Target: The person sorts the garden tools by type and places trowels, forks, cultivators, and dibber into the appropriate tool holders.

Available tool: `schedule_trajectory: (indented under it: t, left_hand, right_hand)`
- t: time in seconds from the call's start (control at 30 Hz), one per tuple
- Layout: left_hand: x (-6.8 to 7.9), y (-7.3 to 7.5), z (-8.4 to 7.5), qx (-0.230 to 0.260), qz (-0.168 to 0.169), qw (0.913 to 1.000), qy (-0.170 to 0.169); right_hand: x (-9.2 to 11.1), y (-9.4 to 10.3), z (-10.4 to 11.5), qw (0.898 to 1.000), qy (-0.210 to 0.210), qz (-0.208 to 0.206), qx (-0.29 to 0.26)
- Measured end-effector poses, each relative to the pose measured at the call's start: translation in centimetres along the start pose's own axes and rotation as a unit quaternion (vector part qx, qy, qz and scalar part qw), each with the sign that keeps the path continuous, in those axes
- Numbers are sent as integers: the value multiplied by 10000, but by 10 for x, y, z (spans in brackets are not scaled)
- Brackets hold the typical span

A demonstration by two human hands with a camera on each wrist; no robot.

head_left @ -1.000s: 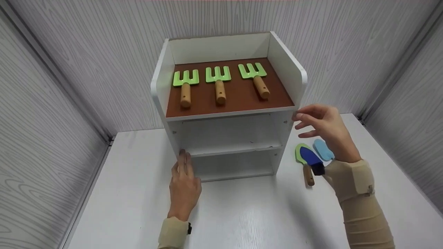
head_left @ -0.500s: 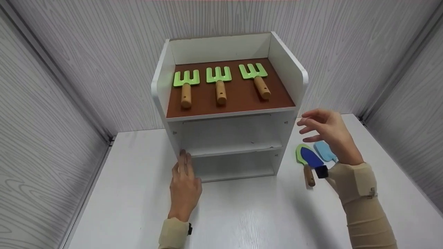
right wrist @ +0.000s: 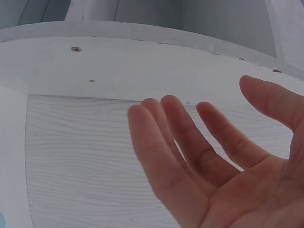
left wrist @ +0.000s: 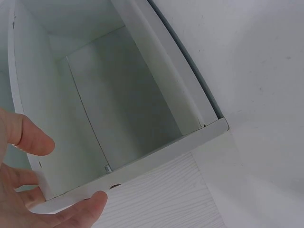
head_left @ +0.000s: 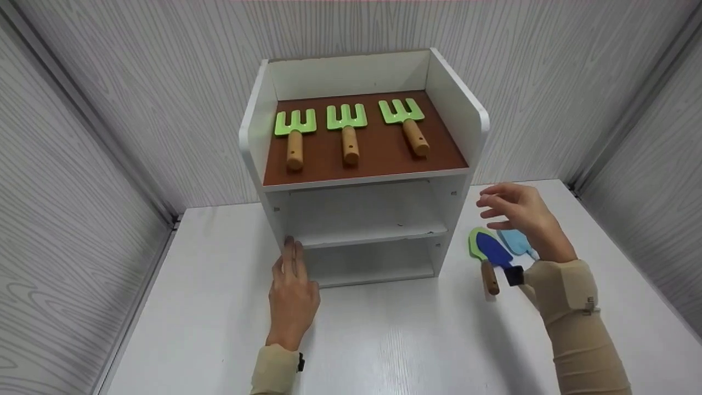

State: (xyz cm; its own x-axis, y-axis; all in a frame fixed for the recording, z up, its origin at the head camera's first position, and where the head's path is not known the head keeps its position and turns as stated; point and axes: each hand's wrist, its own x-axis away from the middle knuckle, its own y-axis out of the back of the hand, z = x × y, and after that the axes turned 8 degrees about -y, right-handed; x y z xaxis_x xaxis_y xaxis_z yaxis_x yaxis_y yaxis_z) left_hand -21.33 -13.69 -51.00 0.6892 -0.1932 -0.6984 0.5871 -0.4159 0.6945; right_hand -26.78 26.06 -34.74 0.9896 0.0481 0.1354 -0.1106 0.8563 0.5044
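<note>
A white shelf unit (head_left: 366, 179) stands in the middle of the table, its top lined in brown. Three hand forks with green heads and wooden handles lie on top: left (head_left: 295, 149), middle (head_left: 350, 145) and right (head_left: 415, 137). My left hand (head_left: 293, 302) rests its outstretched fingers against the unit's lower left front edge. In the left wrist view, the thumb (left wrist: 35, 137) of that hand is spread in front of the opening. My right hand (head_left: 529, 219) hovers beside the unit's right panel, fingers loosely bent, palm toward it, holding nothing.
Right of the unit lie a green trowel with a wooden handle (head_left: 490, 278), a dark blue trowel (head_left: 493, 250) overlapping it and a light blue tool (head_left: 514, 241), partly covered by my right arm. Wood-patterned walls (head_left: 98, 109) enclose the white table (head_left: 384, 340).
My right hand has moved off the unit's right edge, a little right and down. My left hand and the forks stay in place.
</note>
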Motion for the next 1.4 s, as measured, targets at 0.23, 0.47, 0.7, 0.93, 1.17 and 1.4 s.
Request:
schedule_trajectory:
  t: [0.23,0.47,0.7,0.93,1.17,1.4]
  left_hand:
    - [0,2,-1,-23,85,9999,53]
    - [1,1,0,-86,130,9999,69]
    - [0,2,1,-87,74,9999,-16]
    - [-1,4,4,32,77,10000,-24]
    - [-6,8,6,-241,-119,9993,-268]
    - [-6,9,6,-257,-138,9989,-376]
  right_hand:
    - [-7,2,-12,9991,-336,173,205]
    - [-14,7,-31,9966,-689,412,159]
    - [-19,8,-41,9938,-969,542,22]
    - [-23,10,-54,9892,-1215,817,-11]
    - [-26,11,-72,9866,-1374,864,-187]
    - [-26,10,-90,9835,-1479,1035,-113]
